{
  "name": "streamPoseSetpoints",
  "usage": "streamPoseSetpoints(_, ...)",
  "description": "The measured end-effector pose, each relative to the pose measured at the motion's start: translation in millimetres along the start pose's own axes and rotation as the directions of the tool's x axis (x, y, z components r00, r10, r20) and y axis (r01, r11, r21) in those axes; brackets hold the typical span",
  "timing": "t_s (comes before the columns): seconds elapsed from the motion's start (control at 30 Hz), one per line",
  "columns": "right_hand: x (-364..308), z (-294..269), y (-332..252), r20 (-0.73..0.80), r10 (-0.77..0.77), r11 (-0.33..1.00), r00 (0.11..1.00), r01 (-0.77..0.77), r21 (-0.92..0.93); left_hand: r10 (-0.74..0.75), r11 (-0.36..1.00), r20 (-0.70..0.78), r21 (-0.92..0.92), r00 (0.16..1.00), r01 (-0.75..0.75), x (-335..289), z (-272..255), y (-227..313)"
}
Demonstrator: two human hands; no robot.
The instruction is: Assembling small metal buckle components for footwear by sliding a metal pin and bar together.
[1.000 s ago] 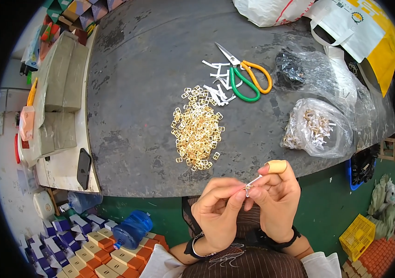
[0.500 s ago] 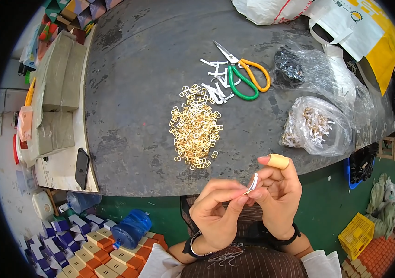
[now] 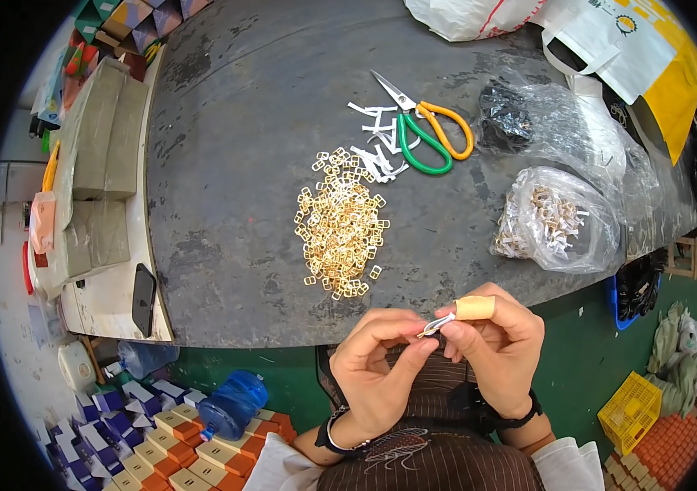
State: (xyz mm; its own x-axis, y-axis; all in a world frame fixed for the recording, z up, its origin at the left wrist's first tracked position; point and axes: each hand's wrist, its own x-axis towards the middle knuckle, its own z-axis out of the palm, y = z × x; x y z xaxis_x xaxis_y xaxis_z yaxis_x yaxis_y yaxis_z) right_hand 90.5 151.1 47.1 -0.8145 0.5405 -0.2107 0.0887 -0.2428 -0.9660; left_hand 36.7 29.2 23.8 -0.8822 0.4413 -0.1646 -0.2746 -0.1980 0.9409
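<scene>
Just off the table's near edge, my left hand (image 3: 377, 368) pinches a small gold slider buckle (image 3: 424, 333), mostly hidden by the fingertips. A short white ribbon strip (image 3: 442, 322) is looped at the buckle, and its ends are pinched between the thumb and index finger of my right hand (image 3: 502, 352). Yellow tape (image 3: 474, 308) wraps that index finger. Beyond my hands lies a heap of similar gold buckles (image 3: 340, 237). Loose white ribbon strips (image 3: 379, 162) lie at its far end, beside scissors (image 3: 408, 107) with one green and one orange handle.
A clear bag (image 3: 561, 221) of ribboned buckles sits to the right, near crumpled clear plastic (image 3: 577, 123). White and yellow bags (image 3: 618, 49) stand far right. A phone (image 3: 144, 299) rests on the left ledge. Water jugs (image 3: 235, 403) and stacked boxes (image 3: 160, 446) are on the floor.
My right index finger has come down from its raised position and closed on the white ribbon with the thumb. The ribbon has tipped from upright to nearly level.
</scene>
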Motion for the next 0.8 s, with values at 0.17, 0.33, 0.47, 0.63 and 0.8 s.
streamPoseSetpoints(0.17,-1,-3,2,0.014,-0.025,0.999,1.000,0.025,-0.032,-0.001,0.993,-0.001,0.117,1.000,0.001,2,-1,0)
streamPoseSetpoints(0.33,1,-4,0,-0.010,-0.070,0.990,0.997,0.069,-0.122,0.015,0.995,-0.008,0.095,1.000,-0.014,4,2,0)
streamPoseSetpoints(0.47,6,-6,-3,0.053,-0.063,0.953,0.997,0.076,-0.293,0.000,0.951,-0.002,0.308,1.000,0.001,9,-4,3)
streamPoseSetpoints(0.63,10,-22,5,0.102,-0.120,0.909,0.987,0.151,-0.390,-0.051,0.911,0.201,0.410,0.978,-0.037,18,-11,0)
streamPoseSetpoints(0.8,16,-64,-3,-0.370,-0.203,0.898,0.906,0.021,-0.439,-0.234,0.826,0.169,0.553,0.958,0.104,29,-20,-9)
